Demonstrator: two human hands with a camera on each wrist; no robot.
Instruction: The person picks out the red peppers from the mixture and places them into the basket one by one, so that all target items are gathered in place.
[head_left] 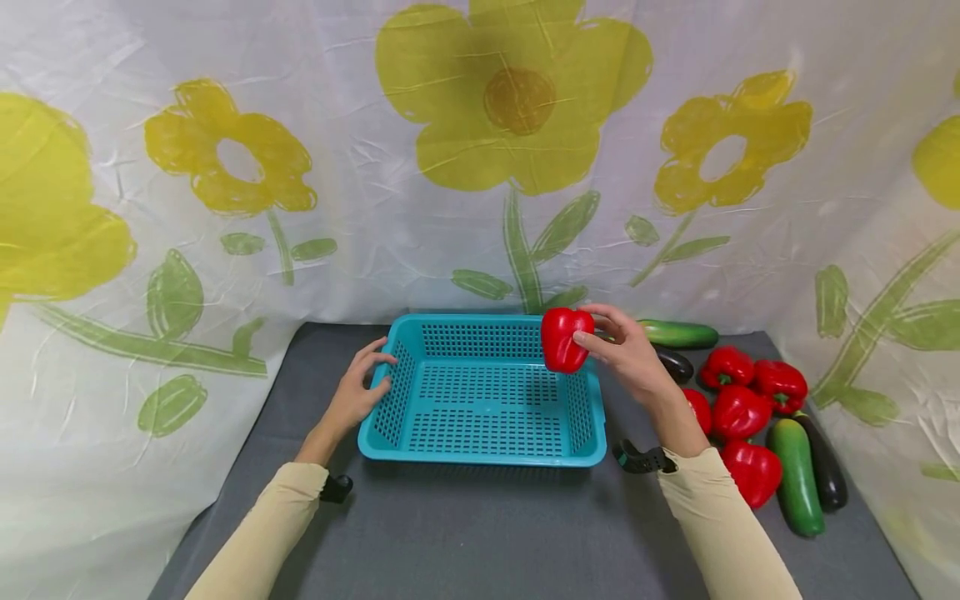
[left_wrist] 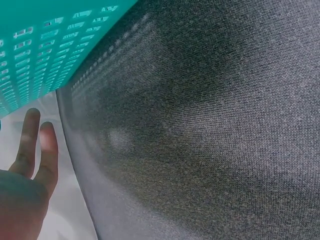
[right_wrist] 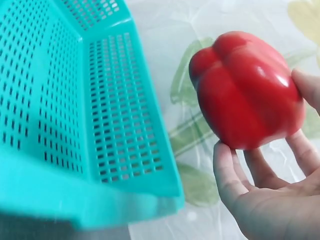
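Note:
My right hand (head_left: 626, 352) holds a red bell pepper (head_left: 564, 340) between thumb and fingers, above the right end of a blue-green plastic basket (head_left: 480, 457). In the right wrist view the fingertips support the glossy pepper (right_wrist: 245, 90) from below and one side, apart from the basket wall (right_wrist: 125, 110). At the basket's left rim, my left hand (head_left: 356, 395) rests with thumb and a finger over the edge. Two of its fingers (left_wrist: 47, 155) stretch out beside the perforated outer wall (left_wrist: 55, 47) in the left wrist view. Slotted basket floor shows, with nothing lying on it.
Right of the basket lie several red bell peppers (head_left: 741, 412), a green cucumber-like vegetable (head_left: 797, 475) and a dark eggplant (head_left: 823, 462). Behind the right hand are another green vegetable (head_left: 678, 334) and a dark eggplant (head_left: 674, 365). A flower-patterned curtain (head_left: 360, 208) borders the grey tabletop (head_left: 465, 533).

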